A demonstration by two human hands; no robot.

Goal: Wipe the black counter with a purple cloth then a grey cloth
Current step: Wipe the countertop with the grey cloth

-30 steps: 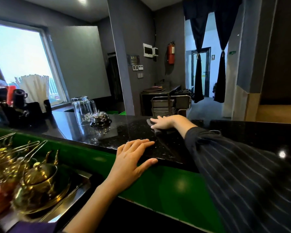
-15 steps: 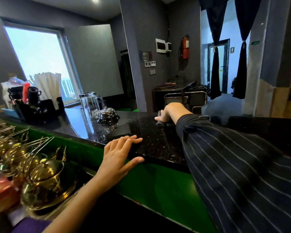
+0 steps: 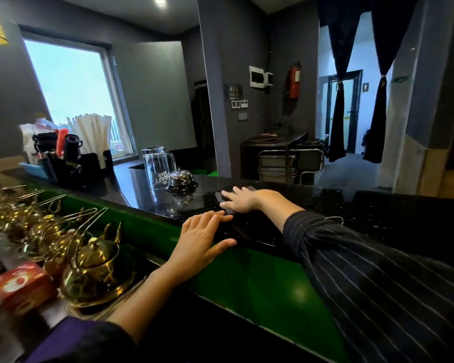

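cloth: dark, grey-looking cloth (image 3: 251, 189) is lying flat on the far side of the black worktop (image 3: 378, 213), mostly hidden under my right grip (image 3: 243, 201).
right grip: fingers are lying straight, pressing the cloth down and pinching nothing.
left grip (image 3: 199, 239): is lying flat and open on the worktop's near edge, holding nothing.
risk, knock: bell (image 3: 182, 180) and glass mug (image 3: 157, 167) are standing just beside my fingertips, so a leftward stroke is risking a bump or a tipped mug.
risk, slip: I am only pressing with a flat palm, so the cloth could be bunching or sliding out.
purple fabric (image 3: 63, 334): is sitting low left, off the worktop, probably the purple cloth.
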